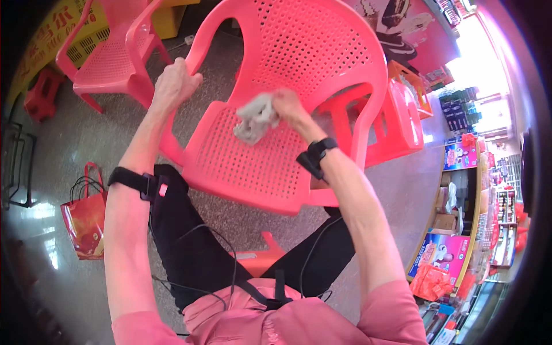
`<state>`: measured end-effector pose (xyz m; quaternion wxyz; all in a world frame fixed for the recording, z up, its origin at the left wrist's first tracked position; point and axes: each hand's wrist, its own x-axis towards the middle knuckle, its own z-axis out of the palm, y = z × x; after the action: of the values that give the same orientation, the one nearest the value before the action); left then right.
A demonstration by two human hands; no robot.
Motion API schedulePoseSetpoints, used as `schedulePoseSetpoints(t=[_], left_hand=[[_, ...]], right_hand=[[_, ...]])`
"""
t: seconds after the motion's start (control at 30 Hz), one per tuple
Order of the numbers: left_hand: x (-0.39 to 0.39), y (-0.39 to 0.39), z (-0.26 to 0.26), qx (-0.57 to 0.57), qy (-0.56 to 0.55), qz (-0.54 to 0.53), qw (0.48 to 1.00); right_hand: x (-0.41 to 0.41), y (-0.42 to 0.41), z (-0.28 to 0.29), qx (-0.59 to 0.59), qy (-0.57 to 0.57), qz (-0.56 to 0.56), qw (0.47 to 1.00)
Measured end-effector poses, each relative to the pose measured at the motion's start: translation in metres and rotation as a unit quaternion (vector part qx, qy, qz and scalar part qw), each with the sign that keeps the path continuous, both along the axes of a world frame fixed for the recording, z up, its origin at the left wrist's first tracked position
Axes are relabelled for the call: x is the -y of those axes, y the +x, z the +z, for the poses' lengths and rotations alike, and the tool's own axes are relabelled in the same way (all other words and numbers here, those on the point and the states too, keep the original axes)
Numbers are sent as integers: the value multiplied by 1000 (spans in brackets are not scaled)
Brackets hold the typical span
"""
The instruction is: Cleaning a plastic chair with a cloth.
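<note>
A pink plastic armchair (254, 166) with a perforated seat and back stands before me, between my knees. My left hand (174, 82) is closed around its left armrest. In my right hand (288, 105) is a crumpled greyish-white cloth (255, 118), pressed against the rear part of the seat near the backrest. The right hand is slightly blurred, and its fingers are partly hidden by the cloth. Under me shows a bit of an orange-red plastic stool (256, 261).
Another pink armchair (108, 64) stands at the upper left, near a small red stool (42, 95). A red bag (84, 224) is on the floor at left. Red stools (394, 125) stand behind the chair at right, near an orange crate (409, 86). A shop counter (468, 224) runs along the right.
</note>
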<state>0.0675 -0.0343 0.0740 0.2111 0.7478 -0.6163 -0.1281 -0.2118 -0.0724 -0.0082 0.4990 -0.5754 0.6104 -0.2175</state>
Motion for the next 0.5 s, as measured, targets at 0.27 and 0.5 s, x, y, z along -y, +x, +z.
schedulePoseSetpoints(t=[0.27, 0.5], left_hand=[[4, -8, -1, 0, 13, -1, 1000], [8, -13, 2, 9, -1, -18, 1000]], right_hand=[[-9, 31, -9, -409, -296, 83, 859], [-15, 59, -66, -313, -290, 41, 903]])
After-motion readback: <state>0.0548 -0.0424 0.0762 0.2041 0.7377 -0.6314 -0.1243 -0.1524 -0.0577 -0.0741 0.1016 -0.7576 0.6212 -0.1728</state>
